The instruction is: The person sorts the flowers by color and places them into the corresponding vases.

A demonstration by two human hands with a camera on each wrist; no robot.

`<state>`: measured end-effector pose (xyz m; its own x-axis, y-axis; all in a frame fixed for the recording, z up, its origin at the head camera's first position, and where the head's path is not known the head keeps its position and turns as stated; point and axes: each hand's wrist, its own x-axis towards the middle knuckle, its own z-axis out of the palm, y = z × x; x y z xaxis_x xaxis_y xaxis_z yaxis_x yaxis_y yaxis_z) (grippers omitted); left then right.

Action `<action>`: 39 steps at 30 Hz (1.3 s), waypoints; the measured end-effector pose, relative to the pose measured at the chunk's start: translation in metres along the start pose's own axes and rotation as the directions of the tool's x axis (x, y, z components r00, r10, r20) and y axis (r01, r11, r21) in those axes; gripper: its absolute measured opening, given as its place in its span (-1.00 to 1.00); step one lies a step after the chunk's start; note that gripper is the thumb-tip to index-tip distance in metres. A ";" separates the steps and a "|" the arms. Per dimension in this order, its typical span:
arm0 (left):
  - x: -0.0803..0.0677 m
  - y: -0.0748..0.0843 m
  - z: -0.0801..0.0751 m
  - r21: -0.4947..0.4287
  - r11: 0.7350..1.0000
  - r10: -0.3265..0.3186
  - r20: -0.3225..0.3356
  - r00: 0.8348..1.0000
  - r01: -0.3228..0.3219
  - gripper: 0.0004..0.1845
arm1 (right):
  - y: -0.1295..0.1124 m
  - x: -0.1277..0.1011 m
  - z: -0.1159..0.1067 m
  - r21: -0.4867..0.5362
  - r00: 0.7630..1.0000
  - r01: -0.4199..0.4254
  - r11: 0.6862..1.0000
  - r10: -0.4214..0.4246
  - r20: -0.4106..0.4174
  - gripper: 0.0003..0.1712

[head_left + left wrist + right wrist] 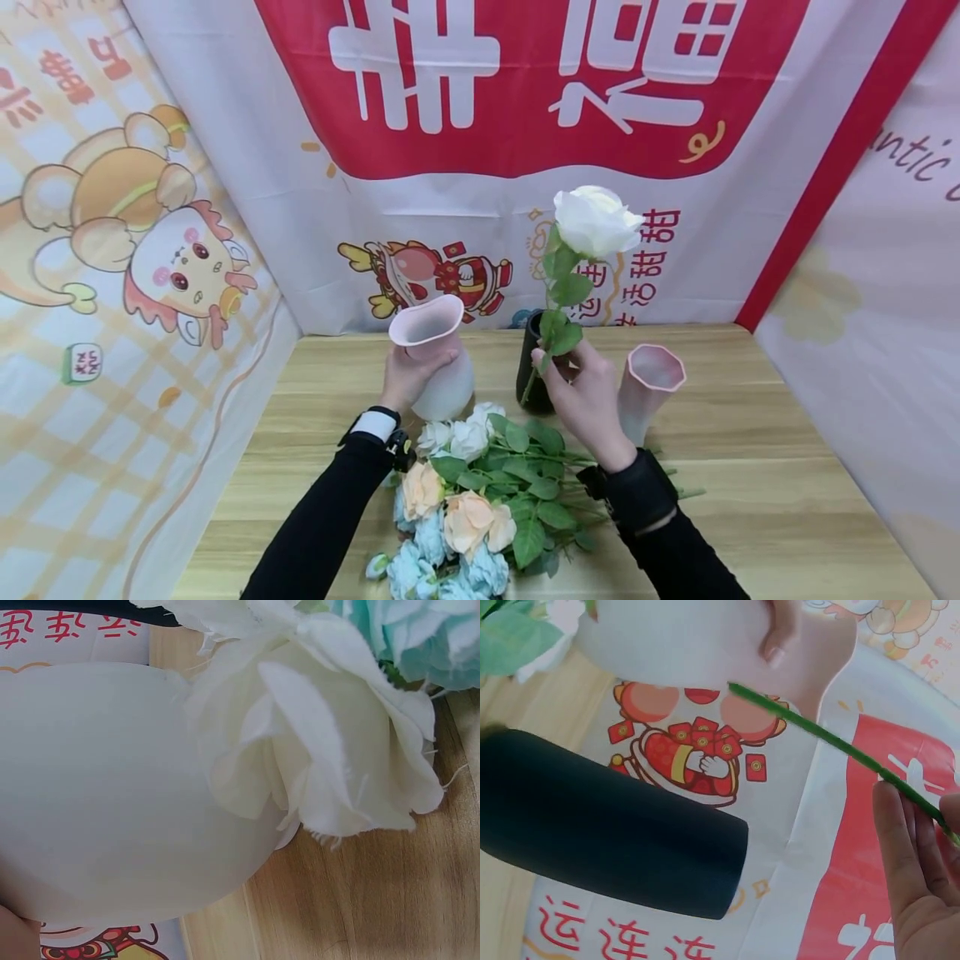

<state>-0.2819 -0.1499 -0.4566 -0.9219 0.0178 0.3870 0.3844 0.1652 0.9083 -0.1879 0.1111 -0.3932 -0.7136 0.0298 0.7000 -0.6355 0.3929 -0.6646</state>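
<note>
My left hand (pixel 411 377) grips the neck of a wide-mouthed pink and white vase (pixel 444 387), which stands at the back left of the table. In the left wrist view its rounded body (pixel 112 787) fills the left side. Raised above the table is a white artificial rose (pixel 596 221). My right hand (pixel 585 390) pinches its green stem (pixel 817 731) between thumb and fingers; in the right wrist view the stem's cut end overlaps the vase. Behind the right hand stands a black vase (pixel 531 375), partly hidden by the rose's leaves.
A pink and white vase with an angular rim (pixel 637 400) stands right of my right hand. Along the front lie white roses (pixel 468 437), peach roses (pixel 468 521) and light blue flowers (pixel 412 571), with leafy stems pointing right. A printed cloth (pixel 480 208) hangs behind the wooden table (pixel 765 467).
</note>
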 end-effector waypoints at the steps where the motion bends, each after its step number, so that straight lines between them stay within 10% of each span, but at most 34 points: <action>1: 0.000 0.000 0.000 0.002 1.000 -0.003 0.001 1.000 0.003 -0.13 | -0.001 0.003 0.001 -0.006 1.000 -0.005 1.000 0.005 0.006 -0.75; 20: 0.001 0.000 0.003 -0.011 1.000 0.018 0.003 1.000 -0.018 -0.13 | -0.006 0.058 0.008 -0.006 0.999 0.029 1.000 -0.029 0.030 -0.80; 30: 0.000 0.000 0.002 -0.002 1.000 -0.009 -0.007 1.000 0.009 -0.15 | -0.007 0.071 0.018 0.145 0.999 -0.018 0.989 0.023 -0.032 -0.78; 39: 0.005 -0.033 0.002 0.038 0.999 -0.028 -0.039 0.999 0.030 -0.10 | -0.037 0.077 0.021 0.372 0.997 -0.073 0.926 0.070 0.022 -0.86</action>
<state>-0.2994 -0.1531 -0.4847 -0.9298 -0.0254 0.3672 0.3549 0.2029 0.9126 -0.2257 0.0793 -0.3202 -0.7624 0.0367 0.6461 -0.6459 0.0198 -0.7632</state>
